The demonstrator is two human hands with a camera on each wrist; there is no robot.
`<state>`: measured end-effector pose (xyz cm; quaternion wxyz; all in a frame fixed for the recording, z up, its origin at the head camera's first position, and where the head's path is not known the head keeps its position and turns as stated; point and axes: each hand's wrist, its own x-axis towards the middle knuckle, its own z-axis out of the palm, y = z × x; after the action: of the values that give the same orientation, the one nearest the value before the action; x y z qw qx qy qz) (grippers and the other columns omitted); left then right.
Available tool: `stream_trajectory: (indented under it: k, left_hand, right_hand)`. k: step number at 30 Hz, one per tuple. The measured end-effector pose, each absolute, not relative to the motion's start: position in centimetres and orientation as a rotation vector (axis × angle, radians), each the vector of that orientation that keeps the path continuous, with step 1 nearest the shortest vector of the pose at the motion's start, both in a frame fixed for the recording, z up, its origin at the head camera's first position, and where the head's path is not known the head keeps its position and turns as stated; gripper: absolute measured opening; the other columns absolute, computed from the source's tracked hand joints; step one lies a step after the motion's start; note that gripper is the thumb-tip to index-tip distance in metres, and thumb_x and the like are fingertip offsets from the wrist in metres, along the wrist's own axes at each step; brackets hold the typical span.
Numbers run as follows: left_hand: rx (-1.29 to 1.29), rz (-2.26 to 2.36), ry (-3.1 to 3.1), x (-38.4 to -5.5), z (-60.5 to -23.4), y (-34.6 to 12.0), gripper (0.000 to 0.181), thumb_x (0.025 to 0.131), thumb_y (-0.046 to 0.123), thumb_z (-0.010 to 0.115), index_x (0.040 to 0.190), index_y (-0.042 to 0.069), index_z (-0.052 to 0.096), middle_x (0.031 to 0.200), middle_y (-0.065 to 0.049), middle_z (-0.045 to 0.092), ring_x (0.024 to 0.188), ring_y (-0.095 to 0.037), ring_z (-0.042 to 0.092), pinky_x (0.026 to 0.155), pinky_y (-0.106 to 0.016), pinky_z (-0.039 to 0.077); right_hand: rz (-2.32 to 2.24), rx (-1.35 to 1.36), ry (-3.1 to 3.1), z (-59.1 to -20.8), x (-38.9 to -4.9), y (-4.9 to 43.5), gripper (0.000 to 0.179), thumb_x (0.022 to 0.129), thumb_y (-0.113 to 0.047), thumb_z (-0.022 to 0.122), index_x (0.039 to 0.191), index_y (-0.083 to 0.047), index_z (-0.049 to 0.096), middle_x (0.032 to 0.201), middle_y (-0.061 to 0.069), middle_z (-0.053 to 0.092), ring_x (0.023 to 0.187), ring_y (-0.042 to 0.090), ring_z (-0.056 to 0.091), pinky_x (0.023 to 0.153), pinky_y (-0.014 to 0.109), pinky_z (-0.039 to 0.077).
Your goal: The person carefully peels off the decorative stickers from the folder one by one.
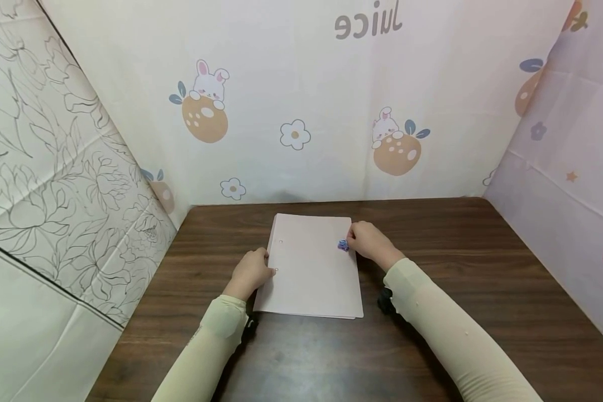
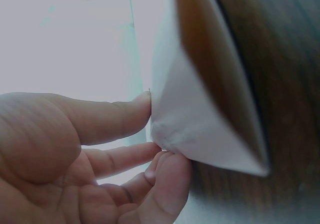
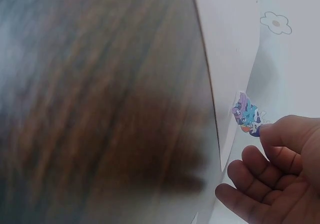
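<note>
A white folder (image 1: 311,273) with two small holes near its left edge lies on the wooden table. My left hand (image 1: 251,272) pinches that left edge, thumb on top and fingertips beneath; in the left wrist view the folder's spine (image 2: 185,108) gapes at its near end. Between thumb and curled forefinger, my right hand (image 1: 371,241) holds a small sticker (image 3: 246,115) of purple and blue cartoon ponies. The sticker overlaps the folder's upper right part in the head view, close to the right edge. The other right fingers are loosely curled in the right wrist view.
Dark wooden table (image 1: 462,268) surrounds the folder on every side. Behind it hangs a pale curtain (image 1: 301,162) printed with rabbits, fruit and flowers. A line-drawn floral sheet (image 1: 55,167) stands at the left, and another pale cloth (image 1: 563,195) at the right.
</note>
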<state>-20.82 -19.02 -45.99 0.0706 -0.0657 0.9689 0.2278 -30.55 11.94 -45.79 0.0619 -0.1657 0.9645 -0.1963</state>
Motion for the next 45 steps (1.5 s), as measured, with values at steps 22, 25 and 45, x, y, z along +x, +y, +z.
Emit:
stream_trajectory:
  k: [22,25,45]
  left_hand:
    - [-0.190,0.684,2.909,-20.6,-46.1,-19.0,0.051,0.091,0.023,0.078,0.134,0.002,0.060,0.132,-0.023,0.063,0.108,-0.032,0.067,0.080,-0.045,0.058]
    - [-0.188,0.683,2.910,-20.6,-46.1,-19.0,0.051,0.091,0.023,0.078,0.134,0.002,0.060,0.132,-0.022,0.063,0.108,-0.032,0.066,0.080,-0.045,0.058]
    - [-0.189,0.693,2.913,-20.8,-46.1,-19.1,0.052,0.091,0.024,0.077,0.136,0.003,0.060,0.134,-0.022,0.062,0.111,-0.033,0.065,0.083,-0.046,0.058]
  right_hand:
    - [-0.581,-0.526,2.913,-45.7,-30.6,13.5,0.018,0.099,-0.015,0.058,0.084,-0.010,0.065,0.085,0.006,0.061,0.072,0.020,0.056,0.063,0.032,0.046]
    - [-0.582,-0.526,2.911,-45.6,-30.5,13.8,0.019,0.099,-0.014,0.057,0.082,-0.010,0.065,0.084,0.006,0.061,0.071,0.020,0.055,0.063,0.032,0.046]
    - [-0.588,-0.472,2.904,-45.4,-30.5,15.3,0.019,0.100,-0.016,0.056,0.085,-0.010,0.066,0.082,0.005,0.062,0.071,0.019,0.056,0.065,0.033,0.047]
